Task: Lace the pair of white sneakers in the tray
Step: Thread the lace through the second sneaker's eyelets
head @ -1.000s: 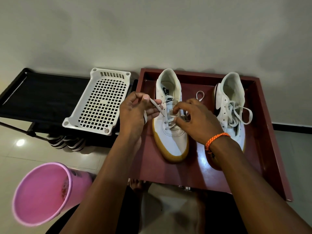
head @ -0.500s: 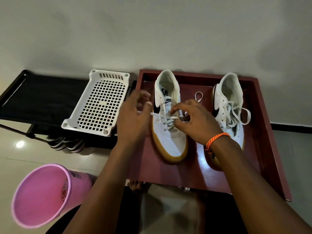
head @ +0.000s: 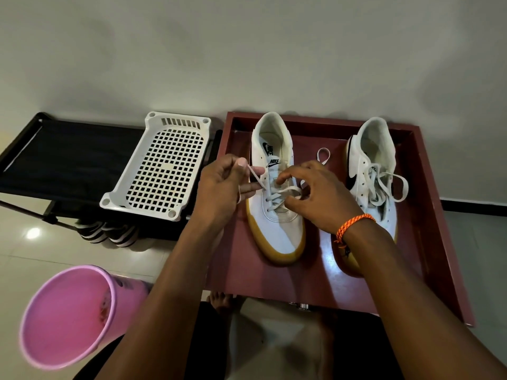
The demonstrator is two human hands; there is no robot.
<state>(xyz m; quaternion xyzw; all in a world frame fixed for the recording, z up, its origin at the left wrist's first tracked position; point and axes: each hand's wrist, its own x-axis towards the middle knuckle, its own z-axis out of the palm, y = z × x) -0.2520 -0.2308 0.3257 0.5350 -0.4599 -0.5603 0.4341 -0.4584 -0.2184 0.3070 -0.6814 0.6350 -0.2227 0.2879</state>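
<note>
Two white sneakers with gum soles stand in a dark red tray (head: 428, 242), toes toward me. The left sneaker (head: 279, 229) has its lower eyelets laced with a white lace (head: 285, 191). My left hand (head: 222, 185) pinches one end of that lace between thumb and fingers, just left of the shoe. My right hand (head: 318, 196), an orange cord on its wrist, curls over the shoe's eyelets and pinches the lace's other part. The right sneaker (head: 375, 171) is laced, with loose loops lying over its side; my right forearm hides its toe.
A white perforated plastic basket (head: 162, 171) rests on a black rack (head: 55, 157) left of the tray. A pink bucket (head: 65, 316) lies at bottom left on the tiled floor. Striped sandals (head: 107, 231) sit under the rack. A grey wall rises behind the tray.
My left hand dropped and loosened on the lace half a second ago, then rose again and now pulls the lace end up and to the left. My right hand stayed over the eyelets.
</note>
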